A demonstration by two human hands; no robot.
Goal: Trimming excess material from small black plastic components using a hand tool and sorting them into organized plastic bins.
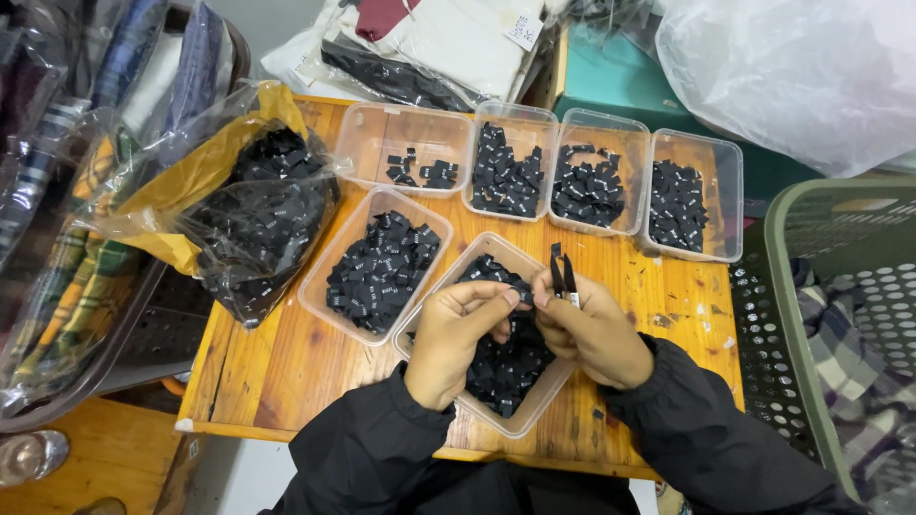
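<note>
Hands pinch black labels over tub near table edge.

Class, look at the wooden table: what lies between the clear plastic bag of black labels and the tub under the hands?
In the head view, another clear plastic tub of black fabric labels lies there.

Matt black woven cloth labels in clear glossy plastic tubs — on a scuffed, bare wooden table.
</note>
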